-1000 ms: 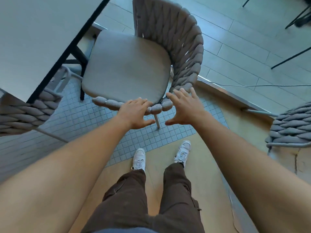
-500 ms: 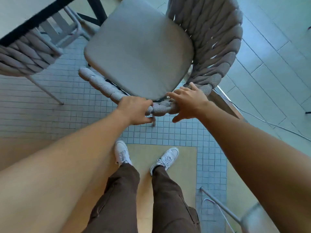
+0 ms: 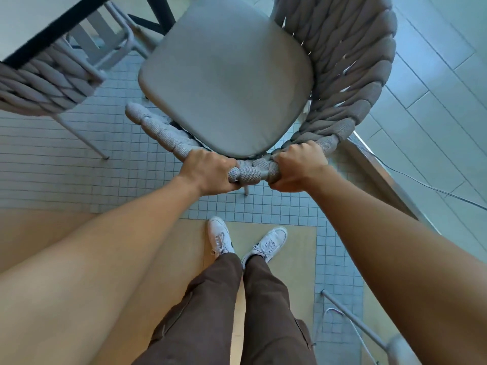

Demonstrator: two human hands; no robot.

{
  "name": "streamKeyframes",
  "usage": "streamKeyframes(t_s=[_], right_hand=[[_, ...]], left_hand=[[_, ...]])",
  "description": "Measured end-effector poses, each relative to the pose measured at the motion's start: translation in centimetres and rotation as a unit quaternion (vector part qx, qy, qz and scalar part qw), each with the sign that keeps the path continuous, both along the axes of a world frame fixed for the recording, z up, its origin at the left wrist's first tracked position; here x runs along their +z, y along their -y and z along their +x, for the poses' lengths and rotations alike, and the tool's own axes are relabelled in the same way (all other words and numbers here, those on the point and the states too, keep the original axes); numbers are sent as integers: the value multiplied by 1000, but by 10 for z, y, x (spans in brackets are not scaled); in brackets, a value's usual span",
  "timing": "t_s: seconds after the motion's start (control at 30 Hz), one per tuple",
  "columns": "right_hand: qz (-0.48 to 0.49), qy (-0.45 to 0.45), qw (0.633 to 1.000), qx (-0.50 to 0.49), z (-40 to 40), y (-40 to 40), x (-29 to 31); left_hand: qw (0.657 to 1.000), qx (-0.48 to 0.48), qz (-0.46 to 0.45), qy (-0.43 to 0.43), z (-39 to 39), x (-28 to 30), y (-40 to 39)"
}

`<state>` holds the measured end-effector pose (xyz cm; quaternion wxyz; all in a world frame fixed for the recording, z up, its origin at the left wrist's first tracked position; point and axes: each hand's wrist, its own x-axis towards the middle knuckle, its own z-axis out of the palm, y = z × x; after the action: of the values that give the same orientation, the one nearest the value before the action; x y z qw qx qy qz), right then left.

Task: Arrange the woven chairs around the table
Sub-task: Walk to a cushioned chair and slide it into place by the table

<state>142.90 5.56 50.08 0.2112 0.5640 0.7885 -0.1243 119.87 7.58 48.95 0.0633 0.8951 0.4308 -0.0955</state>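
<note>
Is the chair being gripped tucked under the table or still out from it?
Out. The chair has its whole seat cushion uncovered, beside the table; left hand and right hand grip its woven rim.

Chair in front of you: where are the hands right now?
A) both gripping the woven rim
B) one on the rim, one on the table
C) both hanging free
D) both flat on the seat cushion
A: the left hand and right hand are each closed around the woven rim of the chair, side by side.
</note>
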Motion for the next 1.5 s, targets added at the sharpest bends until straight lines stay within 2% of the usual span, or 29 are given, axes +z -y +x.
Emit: streamKeyframes(t_s=[0.3,0.6,0.8,0.97,1.07,1.13,1.27,1.5], right_hand=[[-1,-27,997,-73,-54,31,-2],[5,-49,999,-23,-69,32,-6],[-33,-63,994,81,-31,17,-2],[-56,-55,985,153,29,-12,11],[-32,-30,983,178,77,-37,16],[-8,-12,979,203,105,-55,14],[44,-16,977,209,123,-65,2],[61,-37,971,228,140,-51,-5]], left_hand=[[998,-49,-47,-3,-49,13,2],[995,-57,-76,-22,-70,16,-4],[997,-12,-66,-25,-51,23,6],[997,27,-78,-6,5,22,35],[990,96,-102,-11,51,18,48],[985,147,-88,-14,80,14,52],[974,202,-90,-37,96,6,52],[972,200,-113,-53,102,4,57]])
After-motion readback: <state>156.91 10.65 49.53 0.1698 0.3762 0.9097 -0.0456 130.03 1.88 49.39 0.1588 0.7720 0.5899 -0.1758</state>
